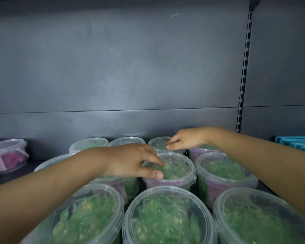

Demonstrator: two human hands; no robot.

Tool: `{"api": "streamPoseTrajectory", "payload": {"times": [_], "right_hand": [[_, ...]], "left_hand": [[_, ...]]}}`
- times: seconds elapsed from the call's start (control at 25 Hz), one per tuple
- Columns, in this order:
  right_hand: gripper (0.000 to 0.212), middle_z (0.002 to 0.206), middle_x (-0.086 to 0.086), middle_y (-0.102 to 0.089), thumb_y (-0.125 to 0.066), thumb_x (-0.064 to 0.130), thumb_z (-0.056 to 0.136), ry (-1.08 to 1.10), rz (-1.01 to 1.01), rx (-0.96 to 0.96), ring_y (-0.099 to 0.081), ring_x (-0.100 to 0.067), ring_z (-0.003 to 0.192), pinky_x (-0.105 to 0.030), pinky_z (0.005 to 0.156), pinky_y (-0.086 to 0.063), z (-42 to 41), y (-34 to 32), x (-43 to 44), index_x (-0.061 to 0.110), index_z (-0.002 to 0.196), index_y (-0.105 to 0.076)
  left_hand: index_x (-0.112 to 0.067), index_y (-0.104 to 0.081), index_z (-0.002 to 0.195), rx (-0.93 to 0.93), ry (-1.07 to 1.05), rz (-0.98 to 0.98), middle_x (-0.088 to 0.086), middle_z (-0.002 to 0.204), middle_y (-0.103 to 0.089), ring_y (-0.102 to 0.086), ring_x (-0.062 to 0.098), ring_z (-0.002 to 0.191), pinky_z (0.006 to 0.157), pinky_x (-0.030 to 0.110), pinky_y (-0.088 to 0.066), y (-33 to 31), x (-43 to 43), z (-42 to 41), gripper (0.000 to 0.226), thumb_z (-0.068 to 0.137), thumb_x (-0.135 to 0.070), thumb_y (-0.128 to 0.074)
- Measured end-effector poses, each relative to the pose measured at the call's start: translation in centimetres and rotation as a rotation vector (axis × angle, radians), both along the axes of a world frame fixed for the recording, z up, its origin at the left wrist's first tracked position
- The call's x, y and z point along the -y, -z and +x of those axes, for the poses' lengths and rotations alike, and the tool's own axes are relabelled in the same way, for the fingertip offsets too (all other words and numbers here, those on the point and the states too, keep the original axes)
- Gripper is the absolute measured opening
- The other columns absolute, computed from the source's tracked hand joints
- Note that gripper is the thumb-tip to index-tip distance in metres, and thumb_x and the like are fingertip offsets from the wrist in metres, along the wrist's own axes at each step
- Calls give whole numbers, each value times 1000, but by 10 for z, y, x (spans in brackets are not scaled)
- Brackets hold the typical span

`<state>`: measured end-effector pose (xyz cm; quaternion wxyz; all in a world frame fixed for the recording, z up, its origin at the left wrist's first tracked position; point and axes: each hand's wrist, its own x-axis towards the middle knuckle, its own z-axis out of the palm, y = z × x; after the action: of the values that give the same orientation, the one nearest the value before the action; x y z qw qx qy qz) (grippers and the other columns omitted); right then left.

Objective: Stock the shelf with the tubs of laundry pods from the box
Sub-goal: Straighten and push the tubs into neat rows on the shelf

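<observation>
Far left of the shelf: a low pink tub, apart from the main block.

Centre: clear tubs of green pods in rows, roughly three deep, lids on. Front row fills the bottom of the view: front-left tub, front-middle tub, front-right tub, all just beside one another.

Left hand: palm down, fingers spread and resting on the lid of the middle tub, thumb at its near rim. Loose, not clenched; it presses or steadies rather than grips.

Right hand: reaches further in, fingertips on the lid of the back tub. Fingers extended, nothing enclosed.

Right of these: another middle-row tub. Far right edge: blue packs, type unclear.

The box is not in view. Stock appears mostly placed; step in hand looks like aligning rows, though the back row is dim and small, so gaps there cannot be judged.

Risks:
- A push on the back tub could drive it against the back panel or skew it against its neighbours.
- Forearms cross low over the front row; drawing them back could nudge a front tub off the shelf edge.
- Downward pressure on the thin lids could pop one loose.
</observation>
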<state>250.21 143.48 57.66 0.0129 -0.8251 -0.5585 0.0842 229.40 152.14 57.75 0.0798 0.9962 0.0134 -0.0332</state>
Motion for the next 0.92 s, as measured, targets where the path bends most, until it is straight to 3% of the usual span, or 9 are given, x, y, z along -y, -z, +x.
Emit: {"api": "streamPoseTrajectory", "payload": {"times": [0.08, 0.2, 0.36, 0.6, 0.76, 0.92], "right_hand": [[53, 148, 9, -39, -42, 55, 92, -5, -31, 18, -36, -14, 137, -37, 117, -24, -2, -4, 0, 28, 138, -45], [52, 148, 9, -40, -42, 54, 92, -17, -15, -14, -37, -13, 136, -36, 116, -24, -2, -1, 2, 29, 137, -46], [49, 146, 10, -41, -42, 53, 93, -9, 26, -54, -37, -12, 136, -32, 116, -23, -4, 4, 4, 30, 136, -48], [51, 147, 11, -40, -45, 55, 91, -2, -27, -12, -36, -12, 136, -35, 117, -23, -5, -6, 4, 33, 137, -46], [52, 146, 12, -41, -49, 54, 89, -4, -27, -19, -36, -11, 136, -34, 117, -23, -4, -9, 5, 33, 136, -47], [53, 145, 11, -43, -48, 55, 89, -11, 19, -57, -39, -10, 134, -31, 115, -25, -3, -2, 8, 30, 136, -48]], "left_hand": [[-41, -44, 134, -41, -7, -24, -18, 147, -31, -27, -1, 136, 110, 15, -19, -1, 2, 0, 46, 89, -48, -49], [-47, -34, 137, -72, -23, -76, -21, 153, -20, -14, -4, 141, 111, 16, -10, 5, 5, -1, 48, 90, -49, -44], [-42, -32, 140, -50, -59, 6, -13, 148, -30, -21, 1, 139, 102, 11, -12, 8, 14, 1, 49, 93, -50, -37], [-42, -41, 136, -54, -87, 49, -5, 132, -41, -36, 10, 129, 107, 21, -23, -1, 20, 7, 47, 91, -54, -38], [-42, -37, 138, -100, -13, 32, -11, 150, -27, -21, 5, 140, 110, 19, -13, -2, 21, 14, 44, 94, -45, -39], [-45, -32, 139, -77, -21, 27, -13, 152, -22, -17, 5, 142, 112, 21, -11, 8, 24, 19, 44, 96, -45, -37]]}}
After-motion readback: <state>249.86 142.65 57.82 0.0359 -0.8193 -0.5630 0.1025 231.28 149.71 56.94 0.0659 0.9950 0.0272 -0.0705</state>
